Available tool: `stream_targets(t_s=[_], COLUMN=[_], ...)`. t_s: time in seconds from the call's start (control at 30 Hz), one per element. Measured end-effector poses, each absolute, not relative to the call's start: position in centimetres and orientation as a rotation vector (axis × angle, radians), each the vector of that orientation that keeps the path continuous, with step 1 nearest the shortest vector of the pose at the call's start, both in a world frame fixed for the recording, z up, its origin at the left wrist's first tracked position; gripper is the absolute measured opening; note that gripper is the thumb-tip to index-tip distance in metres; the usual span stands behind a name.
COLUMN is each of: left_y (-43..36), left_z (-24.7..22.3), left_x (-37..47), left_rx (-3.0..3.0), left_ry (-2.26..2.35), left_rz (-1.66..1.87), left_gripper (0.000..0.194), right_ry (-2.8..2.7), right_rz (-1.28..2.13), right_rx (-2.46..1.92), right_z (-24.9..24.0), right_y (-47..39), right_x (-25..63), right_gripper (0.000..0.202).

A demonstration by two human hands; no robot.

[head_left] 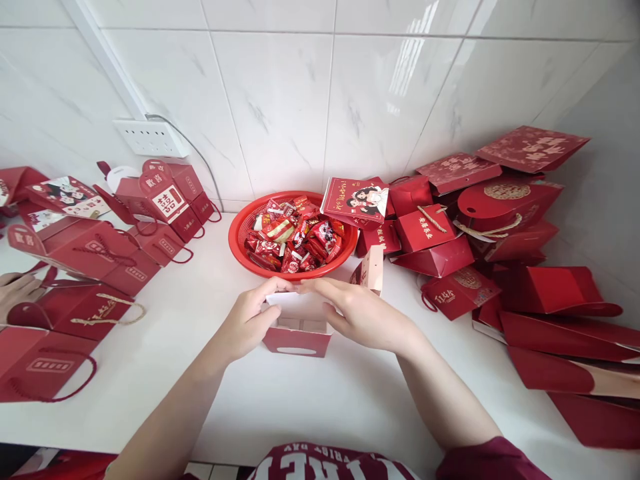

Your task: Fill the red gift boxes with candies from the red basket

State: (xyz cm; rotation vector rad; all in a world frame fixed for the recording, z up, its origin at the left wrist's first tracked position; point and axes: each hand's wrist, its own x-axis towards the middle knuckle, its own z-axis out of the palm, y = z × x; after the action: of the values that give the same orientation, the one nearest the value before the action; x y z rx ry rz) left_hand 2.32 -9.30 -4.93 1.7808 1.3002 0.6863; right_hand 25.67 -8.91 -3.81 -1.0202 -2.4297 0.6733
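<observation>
A red paper gift box stands upright on the white counter in front of me, its top open and its pale inside showing. My left hand grips the box at its left and back rim, thumb near the opening. Across the back and right rim lies my right hand, its thumb bent at the opening; part of the fingers is hidden. Just behind the hands sits a red plastic basket with several wrapped sweets in it. Beside my right hand stands a small box with a pale side.
Several red gift boxes with cord handles stand at the left, where another person's hand touches them. A heap of red boxes fills the right side. A tiled wall with a socket strip closes the back of the counter.
</observation>
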Motion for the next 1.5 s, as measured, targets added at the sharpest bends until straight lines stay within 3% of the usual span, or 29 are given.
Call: stream_targets(t_s=[0.23, 0.43, 0.63, 0.87, 1.03, 1.27, 1.5], left_y=[-8.3, -7.9, -3.3, 1.9, 3.5, 4.0, 2.1], left_z=[-5.7, -4.1, -3.0, -5.5, -5.9, -6.1, -4.5], left_x=[0.3, 0.8, 1.6, 5.5, 6.8, 6.1, 2.8], left_rx=[1.66, 1.786, 2.036, 2.217, 2.194, 2.239, 2.279], left_ry=[1.096, 1.241, 1.521, 2.047, 2.085, 1.954, 1.589], left_rz=[0.676, 0.61, 0.79, 0.027, -0.254, -0.186, 0.172], left_gripper=[0.055, 0.038, 0.039, 0.058, 0.044, 0.024, 0.03], right_ry=[-2.539, -2.438, -2.307, -2.27, -2.253, -2.31, -2.313], right_rz=[0.79, 0.722, 0.518, 0.474, 0.368, 0.306, 0.261], right_rx=[-1.068, -1.018, -1.043, -1.043, -1.118, -1.139, -1.148], right_z=[-4.2, -4.0, -2.7, -1.5, -1.8, -1.9, -1.9], right_y=[-8.2, -8.7, -9.5, -9.6, -9.2, -9.1, -9.0], right_x=[27.1, 26.7, 27.2, 28.6, 29.2, 29.3, 29.5], right_gripper=[0.036, 0.025, 0.02, 0.021, 0.019, 0.021, 0.021])
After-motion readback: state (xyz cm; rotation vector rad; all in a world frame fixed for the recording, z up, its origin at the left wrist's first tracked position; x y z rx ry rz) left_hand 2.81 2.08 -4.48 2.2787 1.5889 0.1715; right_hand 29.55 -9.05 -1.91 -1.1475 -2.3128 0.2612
